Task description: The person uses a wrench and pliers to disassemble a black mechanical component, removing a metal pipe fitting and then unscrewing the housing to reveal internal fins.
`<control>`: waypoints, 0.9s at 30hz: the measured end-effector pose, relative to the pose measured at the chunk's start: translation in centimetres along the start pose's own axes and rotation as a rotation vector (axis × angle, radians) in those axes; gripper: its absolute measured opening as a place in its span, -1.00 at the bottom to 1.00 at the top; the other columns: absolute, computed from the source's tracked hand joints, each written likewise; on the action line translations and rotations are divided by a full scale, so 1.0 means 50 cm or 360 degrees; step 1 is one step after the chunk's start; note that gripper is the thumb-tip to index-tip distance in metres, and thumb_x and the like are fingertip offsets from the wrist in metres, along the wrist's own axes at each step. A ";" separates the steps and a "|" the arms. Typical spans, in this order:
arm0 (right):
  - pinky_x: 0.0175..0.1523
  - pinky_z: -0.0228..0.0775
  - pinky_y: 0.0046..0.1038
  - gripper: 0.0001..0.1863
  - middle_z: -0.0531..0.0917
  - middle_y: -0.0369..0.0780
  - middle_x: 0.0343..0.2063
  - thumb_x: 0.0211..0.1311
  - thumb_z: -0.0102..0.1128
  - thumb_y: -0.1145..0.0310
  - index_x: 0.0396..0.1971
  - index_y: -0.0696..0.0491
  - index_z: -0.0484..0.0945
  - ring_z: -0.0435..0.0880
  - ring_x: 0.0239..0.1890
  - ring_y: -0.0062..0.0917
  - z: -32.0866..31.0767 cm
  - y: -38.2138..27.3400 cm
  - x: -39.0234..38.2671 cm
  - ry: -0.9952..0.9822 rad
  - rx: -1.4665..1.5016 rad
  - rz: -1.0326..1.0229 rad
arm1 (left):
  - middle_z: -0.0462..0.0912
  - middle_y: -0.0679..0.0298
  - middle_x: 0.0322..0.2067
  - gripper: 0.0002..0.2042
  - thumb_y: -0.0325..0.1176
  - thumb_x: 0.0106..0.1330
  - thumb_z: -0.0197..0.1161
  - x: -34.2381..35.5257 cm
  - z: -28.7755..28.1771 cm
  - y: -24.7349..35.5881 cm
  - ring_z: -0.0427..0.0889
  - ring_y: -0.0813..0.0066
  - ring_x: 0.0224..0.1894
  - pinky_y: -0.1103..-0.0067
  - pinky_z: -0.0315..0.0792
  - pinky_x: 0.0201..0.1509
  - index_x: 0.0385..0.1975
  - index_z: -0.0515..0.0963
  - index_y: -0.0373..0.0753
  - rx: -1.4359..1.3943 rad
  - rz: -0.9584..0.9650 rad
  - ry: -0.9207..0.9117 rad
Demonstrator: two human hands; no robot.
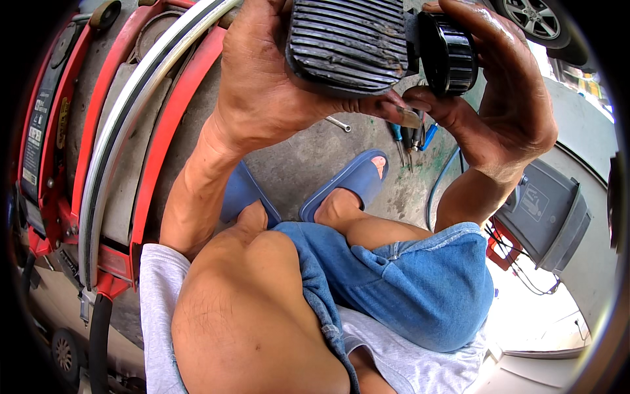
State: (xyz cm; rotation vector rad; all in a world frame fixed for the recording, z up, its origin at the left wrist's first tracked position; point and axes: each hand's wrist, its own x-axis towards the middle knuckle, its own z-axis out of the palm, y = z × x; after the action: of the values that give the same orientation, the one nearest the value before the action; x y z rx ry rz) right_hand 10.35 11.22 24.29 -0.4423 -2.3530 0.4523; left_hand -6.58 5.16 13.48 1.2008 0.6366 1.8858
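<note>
At the top of the head view is a black ribbed box-like part (348, 46) with rounded corners; its exact kind I cannot tell. My left hand (262, 85) is closed around its left side and underside, the thumb reaching right below it. A round black cap with a fluted edge (453, 56) joins the part's right side by a short neck. My right hand (508, 98) curls around this cap, with its thumb below and fingers above. Both hands are smudged dark. The upper fingers of both hands are partly cut off by the frame's top edge.
Red floor jacks (118, 85) stand at the left, with a curved white-and-black strip (118, 125) across them. A wrench (338, 123) and several screwdriver-like tools (413, 138) lie on the concrete floor. A grey case (545, 213) is at the right; a car wheel (533, 16) shows beyond.
</note>
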 end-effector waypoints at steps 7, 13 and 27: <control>-0.08 0.60 -0.49 -0.31 0.73 -0.05 -0.16 -0.33 0.75 0.32 -0.08 0.24 0.65 0.73 -0.08 -0.34 -0.008 0.002 0.001 -0.0053 -0.0077 0.0007 | 0.52 0.11 0.12 0.22 -0.38 -0.40 0.81 0.001 -0.018 -0.024 0.59 0.36 0.14 0.48 0.53 0.26 0.37 0.11 -0.40 -0.0043 0.0149 -0.0068; -0.10 0.59 -0.50 -0.30 0.73 -0.05 -0.16 -0.33 0.75 0.32 -0.08 0.24 0.66 0.73 -0.07 -0.36 0.004 0.032 -0.011 0.0020 0.0120 -0.0029 | 0.53 0.11 0.11 0.22 -0.38 -0.40 0.81 -0.003 -0.015 -0.007 0.59 0.36 0.13 0.48 0.53 0.26 0.37 0.11 -0.40 -0.0039 0.0049 -0.0027; 0.00 0.58 -0.38 -0.16 0.61 0.07 0.03 -0.19 0.68 0.30 0.14 0.29 0.47 0.69 -0.05 -0.29 0.002 0.051 -0.069 0.0274 0.0965 0.0591 | 0.60 0.10 0.01 0.14 -0.38 -0.29 0.75 -0.041 -0.021 -0.004 0.65 0.33 0.06 0.47 0.59 0.15 0.36 0.11 -0.35 0.0048 -0.0143 0.0062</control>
State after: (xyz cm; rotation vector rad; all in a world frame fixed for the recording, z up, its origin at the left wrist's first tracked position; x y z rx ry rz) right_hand 13.21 11.99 21.14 -0.5921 -1.8439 1.2039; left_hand -6.97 3.57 11.84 1.1378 0.7306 1.8342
